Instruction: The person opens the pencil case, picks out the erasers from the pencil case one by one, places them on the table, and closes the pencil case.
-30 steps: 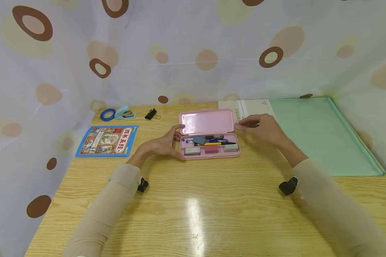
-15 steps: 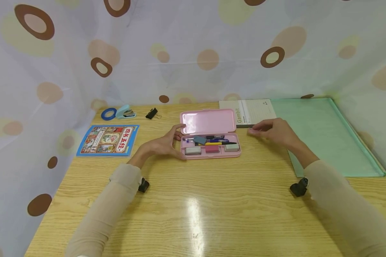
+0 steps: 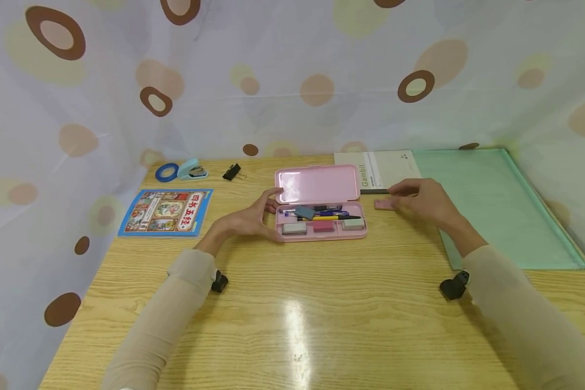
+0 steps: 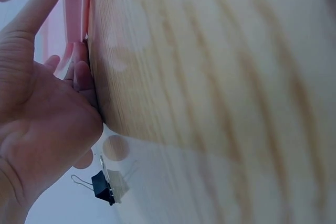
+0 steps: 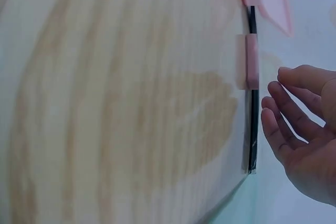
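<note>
A pink pencil case point(image 3: 317, 184) lies open with its lid folded back. My left hand point(image 3: 246, 221) holds its left end, thumb at the near corner and fingers by the hinge side; the left wrist view shows this hand point(image 4: 47, 114) against the pink plastic. Inside are several pens, a blue-grey eraser point(image 3: 305, 212), a red eraser point(image 3: 324, 226) and two whitish ones. Right of the case, a small pink eraser point(image 3: 383, 204) sits on the table. My right hand point(image 3: 426, 200) is beside it, and in the right wrist view its loosely bent fingers stand apart from the eraser point(image 5: 252, 61).
Behind the pink eraser is a Gambit notebook point(image 3: 390, 169), with a green translucent folder point(image 3: 497, 211) to its right. Blue tape point(image 3: 167, 172), a stapler point(image 3: 193, 170), a black binder clip point(image 3: 232, 172) and a picture-covered book point(image 3: 167, 212) lie at the left. A patterned curtain borders the table.
My right hand carried the pink eraser rightward from the case's edge, set it on the table and let go. The left hand stayed on the case.
</note>
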